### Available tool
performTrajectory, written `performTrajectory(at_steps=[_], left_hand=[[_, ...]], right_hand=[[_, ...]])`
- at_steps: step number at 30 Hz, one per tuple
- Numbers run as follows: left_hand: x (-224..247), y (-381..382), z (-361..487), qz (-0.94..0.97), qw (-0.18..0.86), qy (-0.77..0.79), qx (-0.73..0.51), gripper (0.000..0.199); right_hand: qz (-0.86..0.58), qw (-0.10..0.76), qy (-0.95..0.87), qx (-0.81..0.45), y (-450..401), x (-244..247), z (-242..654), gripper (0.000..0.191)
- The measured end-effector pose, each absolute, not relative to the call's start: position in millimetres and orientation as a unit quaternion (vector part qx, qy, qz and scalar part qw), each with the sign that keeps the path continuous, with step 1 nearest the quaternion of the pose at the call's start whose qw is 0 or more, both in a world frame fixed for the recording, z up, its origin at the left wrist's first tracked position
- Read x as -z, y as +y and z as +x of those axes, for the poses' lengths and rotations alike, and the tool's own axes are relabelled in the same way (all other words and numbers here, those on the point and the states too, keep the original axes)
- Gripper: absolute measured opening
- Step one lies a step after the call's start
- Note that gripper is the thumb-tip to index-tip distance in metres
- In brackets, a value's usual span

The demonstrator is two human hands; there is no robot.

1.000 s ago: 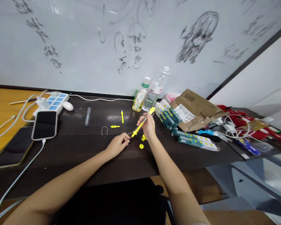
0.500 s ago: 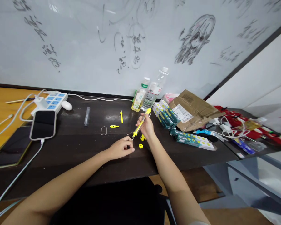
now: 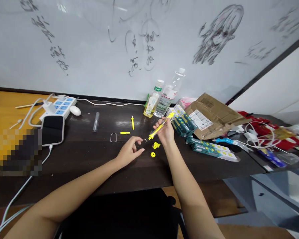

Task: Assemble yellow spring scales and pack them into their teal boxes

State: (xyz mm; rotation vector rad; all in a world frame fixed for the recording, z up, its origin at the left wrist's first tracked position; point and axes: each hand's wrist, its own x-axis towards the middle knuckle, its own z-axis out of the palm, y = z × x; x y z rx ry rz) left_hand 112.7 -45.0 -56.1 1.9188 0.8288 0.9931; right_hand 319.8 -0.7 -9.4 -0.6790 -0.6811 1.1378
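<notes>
My right hand (image 3: 166, 132) is closed around a slim yellow plastic tool with a clear part (image 3: 155, 131), held tilted above the table with its upper end toward the boxes. My left hand (image 3: 131, 149) is open near the tool's lower end, thumb and forefinger apart. A thin bent wire (image 3: 145, 141) shows just beyond its fingertips; whether they touch is unclear. Below the tool lie a small yellow fitting (image 3: 156, 145) and a yellow ring (image 3: 153, 154). Farther left are a short yellow piece (image 3: 125, 133), a yellow stick (image 3: 132, 122), a U-shaped wire (image 3: 113, 137) and a clear tube (image 3: 96, 121).
Two bottles, one with yellow liquid (image 3: 151, 103) and one clear (image 3: 167, 98), stand by the whiteboard. Green-and-white boxes (image 3: 211, 149) and a brown cardboard package (image 3: 209, 111) are at right. A power strip (image 3: 64, 108) and a charging phone (image 3: 52, 129) with cables lie left.
My left hand has come away from the tool's lower end and its fingers have spread. My right hand has raised the tool slightly, to the right. The view has shifted a little.
</notes>
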Motion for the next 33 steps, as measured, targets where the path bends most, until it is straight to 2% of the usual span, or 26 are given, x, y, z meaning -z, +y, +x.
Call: performTrajectory(at_steps=[3,7,10,16,20,23,27,30,33], left_hand=[[57,-44,114,0.721,0.458,0.323,-0.408,0.052],[61,-43,117,0.674,0.556,0.308,-0.377,0.054],[63,-41,117,0.656,0.578,0.306,-0.378,0.052],[57,-40,113,0.68,0.567,0.293,-0.361,0.037],[49,-48,109,0.802,0.505,0.192,-0.254,0.013],[42,-53,109,0.862,0.454,0.106,-0.197,0.025],[39,-54,109,0.854,0.457,0.108,-0.223,0.03],[41,-51,109,0.846,0.46,0.126,-0.238,0.029],[43,-52,107,0.848,0.478,0.138,-0.181,0.027]], right_hand=[[-0.307,0.695,-0.341,-0.553,-4,18,292,0.023],[-0.32,0.664,-0.351,-0.578,-5,24,285,0.025],[-0.315,0.68,-0.337,-0.57,-4,21,294,0.023],[-0.297,0.724,-0.309,-0.54,-3,12,306,0.022],[-0.328,0.704,-0.322,-0.541,1,13,313,0.024],[-0.343,0.715,-0.315,-0.522,5,11,328,0.026],[-0.345,0.733,-0.3,-0.504,5,12,331,0.026],[-0.349,0.677,-0.335,-0.555,1,23,304,0.027],[-0.347,0.613,-0.389,-0.593,-2,36,278,0.032]])
